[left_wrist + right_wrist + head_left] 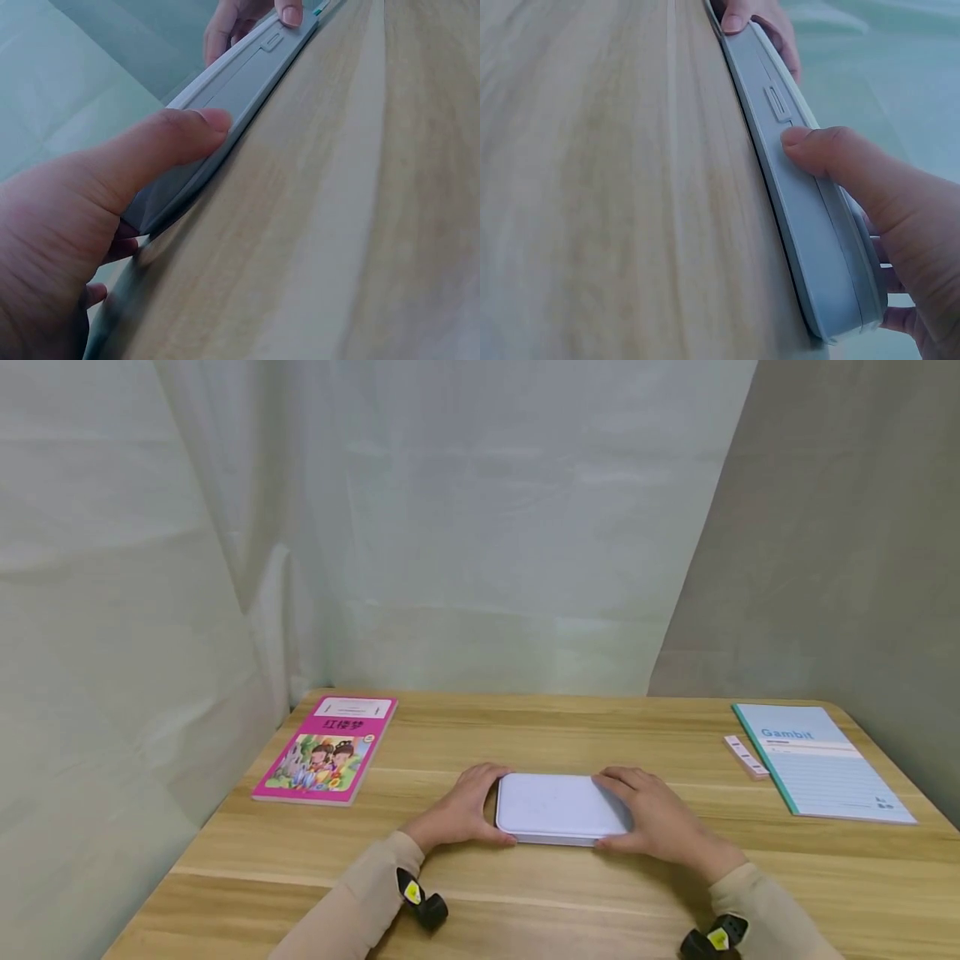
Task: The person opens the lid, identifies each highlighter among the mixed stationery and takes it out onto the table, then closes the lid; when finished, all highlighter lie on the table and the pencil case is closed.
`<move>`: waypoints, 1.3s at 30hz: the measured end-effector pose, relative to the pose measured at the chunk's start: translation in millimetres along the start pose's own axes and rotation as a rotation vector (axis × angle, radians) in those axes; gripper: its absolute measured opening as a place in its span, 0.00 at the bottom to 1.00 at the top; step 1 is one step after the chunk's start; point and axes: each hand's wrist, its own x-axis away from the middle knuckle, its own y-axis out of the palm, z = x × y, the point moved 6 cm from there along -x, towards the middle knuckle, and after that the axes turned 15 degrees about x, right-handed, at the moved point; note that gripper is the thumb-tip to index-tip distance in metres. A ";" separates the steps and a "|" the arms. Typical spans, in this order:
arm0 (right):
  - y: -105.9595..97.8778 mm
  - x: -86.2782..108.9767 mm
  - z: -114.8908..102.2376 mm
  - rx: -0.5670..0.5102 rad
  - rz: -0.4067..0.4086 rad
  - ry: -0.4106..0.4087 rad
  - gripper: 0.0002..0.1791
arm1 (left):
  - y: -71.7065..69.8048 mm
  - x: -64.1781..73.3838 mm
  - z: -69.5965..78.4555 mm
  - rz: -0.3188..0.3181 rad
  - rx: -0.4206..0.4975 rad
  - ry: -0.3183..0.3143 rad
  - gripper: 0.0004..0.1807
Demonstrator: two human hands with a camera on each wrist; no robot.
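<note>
A flat white case (562,806) with rounded corners, resembling a pencil box, lies at the middle of the table. My left hand (470,806) grips its left end, thumb on the near side and fingers around toward the back. At the right end my right hand (660,814) holds it the same way. The left wrist view shows the left thumb (176,142) pressed against the grey side wall. In the right wrist view the right thumb (817,150) lies just beside a small rectangular latch (777,103). The fingers behind the case are partly hidden.
On the wooden table (450,727), a pink picture-cover book (330,752) lies at the left. At the right are a pale blue notebook (821,764) marked Gambit and a small pink-and-white eraser-like block (746,757). Pale cloth sheets (495,527) hang behind the table.
</note>
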 end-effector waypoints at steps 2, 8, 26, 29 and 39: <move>0.3 -0.1 0.4 0.001 -0.001 0.000 0.47 | 0.4 -0.1 -0.4 0.000 0.003 0.005 0.54; 0.3 -0.2 1.4 -0.013 0.008 -0.013 0.48 | 0.7 -1.0 -2.4 0.003 0.013 0.012 0.53; 0.9 -4.1 4.2 -0.034 0.017 -0.046 0.47 | 0.6 -2.1 -3.1 -0.021 0.035 -0.002 0.55; 1.3 -4.9 5.1 -0.035 0.010 -0.051 0.48 | 0.8 -2.4 -3.4 -0.027 0.039 -0.006 0.55; 0.5 -7.9 6.3 -0.053 -0.015 -0.059 0.48 | 1.4 -1.0 -2.7 -0.039 0.055 -0.030 0.55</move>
